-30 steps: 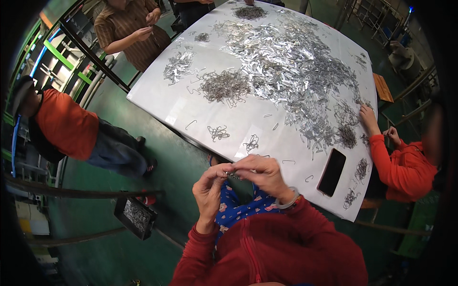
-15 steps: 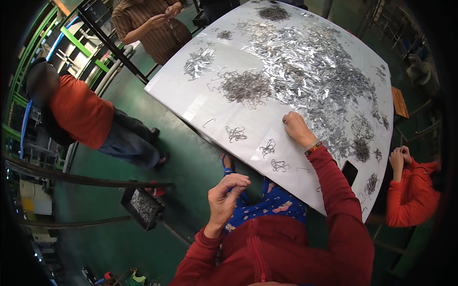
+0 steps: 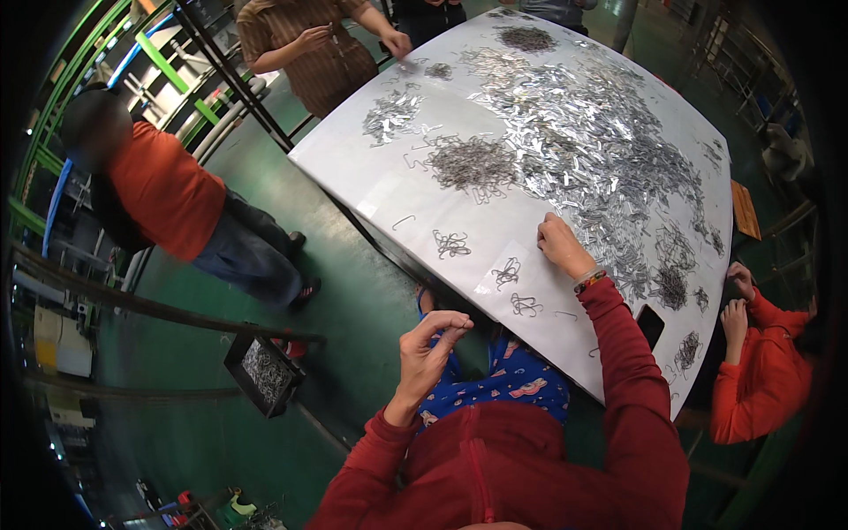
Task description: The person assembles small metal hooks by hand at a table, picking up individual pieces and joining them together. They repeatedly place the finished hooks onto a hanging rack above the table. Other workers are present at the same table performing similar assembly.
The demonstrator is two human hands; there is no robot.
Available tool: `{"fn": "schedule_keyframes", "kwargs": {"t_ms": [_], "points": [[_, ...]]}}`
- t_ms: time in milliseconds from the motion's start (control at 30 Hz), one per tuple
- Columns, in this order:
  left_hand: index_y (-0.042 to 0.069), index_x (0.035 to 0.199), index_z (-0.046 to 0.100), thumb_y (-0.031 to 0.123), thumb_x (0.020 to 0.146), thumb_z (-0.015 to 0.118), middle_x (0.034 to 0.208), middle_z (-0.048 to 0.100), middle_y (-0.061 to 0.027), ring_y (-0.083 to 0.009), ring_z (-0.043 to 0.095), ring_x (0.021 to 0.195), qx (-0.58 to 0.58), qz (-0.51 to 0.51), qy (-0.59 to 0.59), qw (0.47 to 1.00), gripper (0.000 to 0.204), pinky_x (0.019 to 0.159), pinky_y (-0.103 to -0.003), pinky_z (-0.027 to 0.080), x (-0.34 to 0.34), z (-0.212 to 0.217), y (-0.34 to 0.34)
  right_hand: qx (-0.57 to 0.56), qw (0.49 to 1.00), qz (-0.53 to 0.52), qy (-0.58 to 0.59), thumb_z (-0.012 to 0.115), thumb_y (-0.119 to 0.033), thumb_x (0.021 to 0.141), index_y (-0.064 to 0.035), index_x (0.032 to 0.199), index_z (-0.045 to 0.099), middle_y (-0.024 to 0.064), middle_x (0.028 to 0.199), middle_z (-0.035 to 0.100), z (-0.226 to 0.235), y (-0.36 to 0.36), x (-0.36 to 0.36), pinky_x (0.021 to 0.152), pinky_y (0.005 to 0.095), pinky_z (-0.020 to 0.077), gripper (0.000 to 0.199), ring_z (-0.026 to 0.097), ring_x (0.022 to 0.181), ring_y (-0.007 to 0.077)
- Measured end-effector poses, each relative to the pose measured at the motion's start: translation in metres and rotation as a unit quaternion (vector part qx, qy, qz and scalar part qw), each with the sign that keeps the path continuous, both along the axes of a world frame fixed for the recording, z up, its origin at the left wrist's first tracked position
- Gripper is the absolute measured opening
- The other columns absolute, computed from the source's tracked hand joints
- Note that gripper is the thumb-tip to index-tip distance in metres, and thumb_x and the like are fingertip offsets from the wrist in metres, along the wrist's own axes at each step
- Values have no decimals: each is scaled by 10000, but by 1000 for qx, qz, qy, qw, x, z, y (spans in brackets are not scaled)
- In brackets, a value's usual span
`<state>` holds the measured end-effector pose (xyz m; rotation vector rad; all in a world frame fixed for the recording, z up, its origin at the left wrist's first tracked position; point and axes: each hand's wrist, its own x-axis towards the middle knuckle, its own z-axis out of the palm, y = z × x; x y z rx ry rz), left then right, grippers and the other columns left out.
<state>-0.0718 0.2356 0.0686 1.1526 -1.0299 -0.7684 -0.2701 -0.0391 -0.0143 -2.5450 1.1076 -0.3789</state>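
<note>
My left hand [image 3: 430,358] is raised in front of my body, off the table's near edge, with thumb and fingers pinched together. What it holds, if anything, is too small to make out. My right hand [image 3: 564,249] is low over the white table [image 3: 389,196], fingers closed, at the near edge of a wide heap of flat silvery metal pieces [image 3: 583,132]. Its fingertips hide whatever they grip. Small clusters of bent wire hooks [image 3: 525,305] lie near my right forearm. A larger tangle of wire hooks [image 3: 473,165] is beyond, to the left.
A dark phone [image 3: 650,326] lies by my right sleeve. One person in orange [image 3: 172,190] stands at left; another in a striped shirt [image 3: 309,53] is at the far left edge. Someone in red [image 3: 764,362] sits at right. A black bin of metal pieces [image 3: 265,371] is lower left.
The view has shifted slightly, while both my hands keep their closed poses. The person in the striped shirt has stretched one hand out to the table's far left edge.
</note>
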Motion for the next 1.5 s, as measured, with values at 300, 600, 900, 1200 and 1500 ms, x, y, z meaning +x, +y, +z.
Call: {"fn": "schedule_keyframes", "kwargs": {"t_ms": [300, 600, 900, 1200, 1500], "points": [[-11, 968, 679, -2, 881, 657, 943, 697, -83, -154, 664, 892, 10, 17, -32, 999, 91, 800, -270, 522, -2, -12, -4, 346, 883, -10, -317, 608, 24, 877, 51, 930, 614, 141, 902, 662, 86, 73, 40, 681, 316, 565, 60, 677, 837, 212], [-20, 961, 668, 15, 874, 669, 931, 698, -84, -156, 661, 878, 42, 30, -40, 998, 94, 790, -272, 513, -6, -5, -12, 411, 798, 9, -441, 636, 58, 868, 59, 1022, 656, 105, 956, 690, 117, 169, 56, 798, 259, 565, 156, 673, 896, 160], [-10, 934, 651, 2, 868, 671, 942, 695, -105, -211, 659, 858, 10, 90, -78, 993, 70, 769, -300, 511, -8, -15, -20, 429, 752, -50, -498, 676, 56, 849, 43, 1045, 682, 96, 952, 704, 104, 176, 63, 797, 242, 565, 196, 683, 883, 139], [-17, 934, 643, -17, 873, 653, 952, 689, -113, -219, 653, 886, 76, 79, -115, 987, 62, 783, -309, 515, -3, -30, -27, 330, 792, -27, -513, 661, 120, 821, 63, 974, 686, 120, 901, 696, 85, 171, 69, 703, 230, 563, 165, 678, 796, 138], [6, 1128, 652, 179, 953, 583, 1109, 663, -143, -242, 610, 1059, 59, 79, -204, 974, 255, 895, -355, 479, 56, -47, -96, 420, 755, -3, -504, 624, 188, 797, 70, 954, 690, 150, 890, 684, 74, 172, 64, 668, 242, 549, 207, 666, 730, 151]]}}
